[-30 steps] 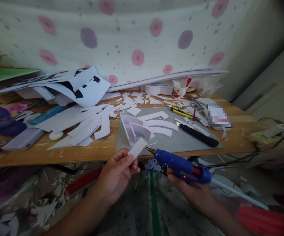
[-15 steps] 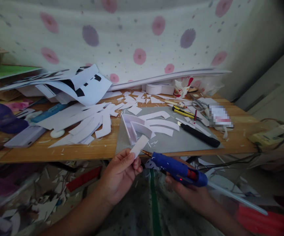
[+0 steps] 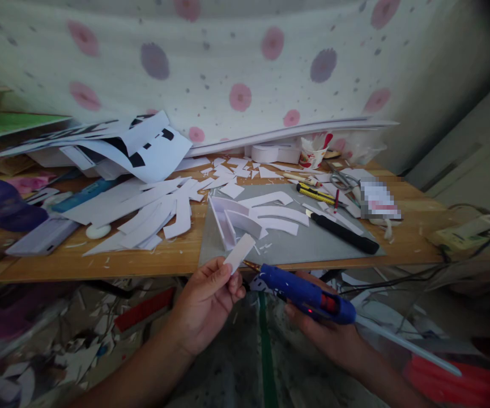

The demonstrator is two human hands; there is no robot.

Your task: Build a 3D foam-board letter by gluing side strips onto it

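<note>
Between thumb and fingers, my left hand pinches a small white strip just off the table's front edge. My right hand is wrapped around a blue hot glue gun, its fingers partly hidden beneath the body. The gun's brass nozzle points left, close to the strip's right edge; whether they touch I cannot tell. A red light glows on the gun, and a long glue stick juts from its rear. Behind the strip, a partly assembled white shape with upright walls stands on the grey mat.
Curved white pieces, a yellow utility knife and a black-handled knife lie on the mat. White offcuts pile up at left. Scissors and a paper cup sit at the back right. Cables run along the right.
The glue gun has shifted very slightly to the left, with its nozzle still beside the strip. My left hand and the strip have barely moved.
</note>
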